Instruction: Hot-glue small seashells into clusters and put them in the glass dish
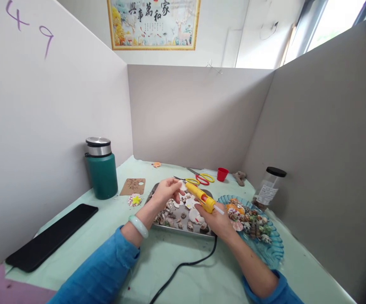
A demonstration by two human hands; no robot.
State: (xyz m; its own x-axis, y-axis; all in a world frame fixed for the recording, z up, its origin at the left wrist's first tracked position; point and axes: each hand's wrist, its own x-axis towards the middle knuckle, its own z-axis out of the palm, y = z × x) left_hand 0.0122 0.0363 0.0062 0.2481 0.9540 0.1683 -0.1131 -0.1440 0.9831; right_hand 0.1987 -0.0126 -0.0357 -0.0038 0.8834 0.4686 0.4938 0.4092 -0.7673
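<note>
My right hand [216, 219] is closed around a yellow glue gun [200, 196], its nozzle pointing up-left toward my left hand. My left hand [165, 192] pinches a small white shell [183, 184] right at the nozzle tip. Both hands hover over a metal tray [157, 227] that holds several shells. The gun's black cord [183, 266] trails down toward me across the green table cover. A pale bangle [138, 226] sits on my left wrist.
A blue glass dish [273, 253] of coloured shells lies at the right. Scissors [201, 178], a red cup [222, 174] and a clear jar [268, 188] stand behind. A green flask [101, 169], a brown card [133, 186] and a black phone [51, 236] are at the left. Grey partitions enclose the table.
</note>
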